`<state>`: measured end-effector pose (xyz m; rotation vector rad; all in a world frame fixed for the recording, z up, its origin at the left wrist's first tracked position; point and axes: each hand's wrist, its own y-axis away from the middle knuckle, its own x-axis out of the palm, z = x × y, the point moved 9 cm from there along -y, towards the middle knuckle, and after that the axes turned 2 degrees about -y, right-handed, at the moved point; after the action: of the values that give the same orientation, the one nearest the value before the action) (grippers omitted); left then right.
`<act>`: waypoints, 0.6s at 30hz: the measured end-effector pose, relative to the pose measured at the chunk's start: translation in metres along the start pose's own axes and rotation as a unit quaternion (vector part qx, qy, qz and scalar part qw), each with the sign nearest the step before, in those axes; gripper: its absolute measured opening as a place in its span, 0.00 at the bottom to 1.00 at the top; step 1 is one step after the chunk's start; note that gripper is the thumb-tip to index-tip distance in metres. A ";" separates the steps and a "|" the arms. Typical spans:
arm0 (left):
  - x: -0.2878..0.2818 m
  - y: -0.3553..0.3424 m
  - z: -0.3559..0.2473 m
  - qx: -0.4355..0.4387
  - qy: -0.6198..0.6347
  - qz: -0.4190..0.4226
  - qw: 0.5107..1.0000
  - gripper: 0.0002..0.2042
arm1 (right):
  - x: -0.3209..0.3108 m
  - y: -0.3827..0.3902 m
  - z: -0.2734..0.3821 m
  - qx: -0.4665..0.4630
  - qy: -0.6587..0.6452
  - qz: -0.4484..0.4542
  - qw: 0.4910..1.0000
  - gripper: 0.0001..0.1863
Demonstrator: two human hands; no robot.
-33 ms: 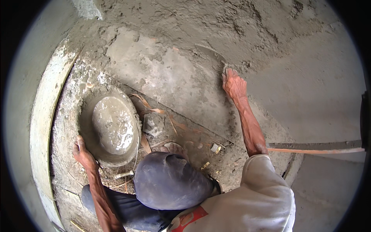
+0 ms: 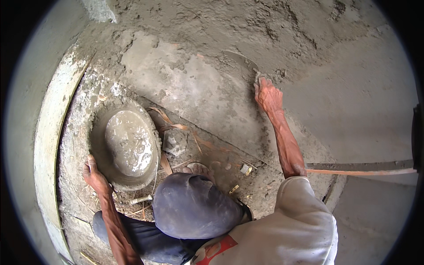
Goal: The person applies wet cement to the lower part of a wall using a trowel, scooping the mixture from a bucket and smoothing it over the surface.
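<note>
The grey, crusted basin [image 2: 100, 132], with shiny wet mortar [image 2: 128, 143] inside, lies forward and right of your left grip [image 2: 95, 178], which is closed on its near rim. Your right grip [image 2: 268, 96] holds the trowel [image 2: 244, 60]; its thin, curved blade points forward-left from there. Your right arm [image 2: 286, 143] is stretched forward.

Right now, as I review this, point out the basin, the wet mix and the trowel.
Basin [image 2: 99, 146]: head view, left side of its inner wall.
Wet mix [image 2: 128, 143]: head view, middle of its surface.
Trowel [image 2: 245, 62]: head view, on the blade.
</note>
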<state>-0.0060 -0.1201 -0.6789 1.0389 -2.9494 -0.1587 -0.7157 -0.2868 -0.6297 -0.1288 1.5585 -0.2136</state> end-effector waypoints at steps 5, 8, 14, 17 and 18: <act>0.000 0.000 -0.001 -0.001 -0.001 0.012 1.000 0.14 | -0.068 -0.006 -0.028 0.009 -0.038 -0.045 0.998 0.18; -0.001 -0.001 0.005 -0.026 0.005 0.032 0.999 0.14 | -0.112 0.003 -0.054 0.000 -0.103 -0.096 0.990 0.18; -0.001 0.002 0.003 -0.026 0.008 0.013 1.000 0.15 | -0.040 0.060 -0.046 -0.022 -0.096 -0.081 0.992 0.16; 0.002 0.001 0.002 -0.020 -0.014 0.007 1.000 0.14 | 0.038 0.086 -0.058 -0.050 -0.025 -0.019 0.998 0.17; 0.001 0.000 0.002 -0.019 -0.014 0.007 1.000 0.14 | 0.049 0.087 -0.064 -0.050 -0.025 -0.019 0.998 0.17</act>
<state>-0.0066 -0.1207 -0.6811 1.0202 -2.9653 -0.2314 -0.7751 -0.2086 -0.6969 -0.2413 1.5171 -0.1620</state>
